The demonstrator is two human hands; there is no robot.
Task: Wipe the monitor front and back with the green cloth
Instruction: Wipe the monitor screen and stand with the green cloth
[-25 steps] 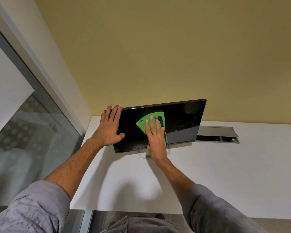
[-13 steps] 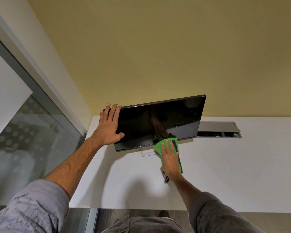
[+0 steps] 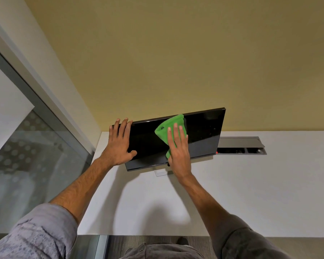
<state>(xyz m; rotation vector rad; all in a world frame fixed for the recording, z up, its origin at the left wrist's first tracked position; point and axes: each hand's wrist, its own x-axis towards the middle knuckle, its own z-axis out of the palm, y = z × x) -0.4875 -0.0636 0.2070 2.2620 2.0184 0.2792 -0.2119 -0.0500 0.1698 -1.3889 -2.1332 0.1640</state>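
A soft green cloth [image 3: 171, 130] is pressed flat under the open right hand [image 3: 178, 148] against the glossy black flat-panel monitor [image 3: 200, 135], while its left edge is braced by the spread, empty left hand [image 3: 119, 144], seemingly against tipping on the white desk [image 3: 251, 184].

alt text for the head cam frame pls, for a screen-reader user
A person's right hand presses a green cloth flat against the dark front of a monitor while the left hand braces the monitor's left edge. The monitor stands on a white desk against a yellow wall.
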